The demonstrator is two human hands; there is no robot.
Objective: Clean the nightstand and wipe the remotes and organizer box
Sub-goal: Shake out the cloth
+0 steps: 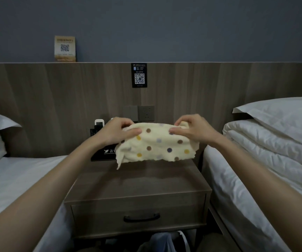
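Both my hands, left (pixel 118 131) and right (pixel 192 129), pinch a spotted cloth (pixel 155 144) above the nightstand counter (pixel 139 180), organizer box (pixel 101 151) at ten o'clock.

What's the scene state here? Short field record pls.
setting: nightstand between two beds
left hand: grips cloth's top left edge
right hand: grips cloth's top right edge
cloth: cream, polka dots, held up above the nightstand, not touching it
box: black, at nightstand's back left, partly hidden by hand and cloth
remote: white, upright in box; others not clear
drawer: closed
wiping: not yet started
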